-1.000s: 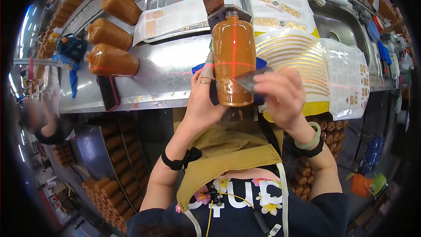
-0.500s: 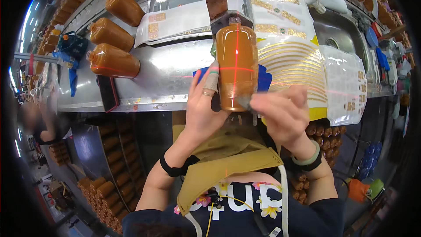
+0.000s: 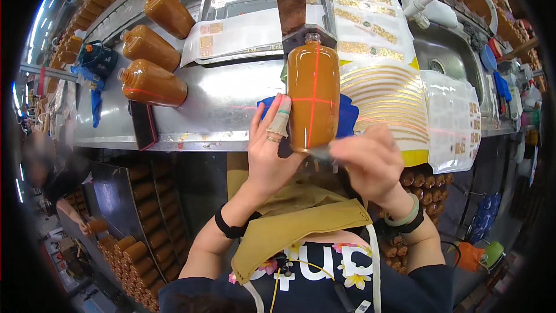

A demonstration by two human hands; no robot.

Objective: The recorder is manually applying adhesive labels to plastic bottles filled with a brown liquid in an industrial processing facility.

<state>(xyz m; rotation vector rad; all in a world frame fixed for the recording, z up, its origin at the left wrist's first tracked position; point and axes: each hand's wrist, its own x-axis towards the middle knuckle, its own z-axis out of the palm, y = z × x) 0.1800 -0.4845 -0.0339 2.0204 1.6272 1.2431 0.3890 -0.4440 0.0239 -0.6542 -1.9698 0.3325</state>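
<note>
A glossy brown bottle [image 3: 314, 81] lies with its neck away from me, a red laser cross on its upper face. My left hand [image 3: 269, 148] grips the bottle's lower left side, fingers stretched along it and thumb at its base. A pale cover with a green band sits on one fingertip. At the base's right corner, my right hand [image 3: 373, 159] pinches a small grey flat piece [image 3: 320, 152], blurred by motion. A blue cloth [image 3: 347, 115] shows under the bottle. Against the bottle's neck end stands a dark metal bracket [image 3: 292, 37].
Three brown bottles [image 3: 152, 83] lie at the left near a dark phone-like slab [image 3: 142, 124]. Gold-patterned decal sheets [image 3: 385, 98] cover the bench's right, before a sink [image 3: 443, 52]. A metal tray [image 3: 260, 0] stands behind. Another person's arm [image 3: 70, 211] shows far left.
My right hand has swept the grey piece down past the bottle's base. The cloudy patch on the bottle's lower end is gone. My left hand stays put.
</note>
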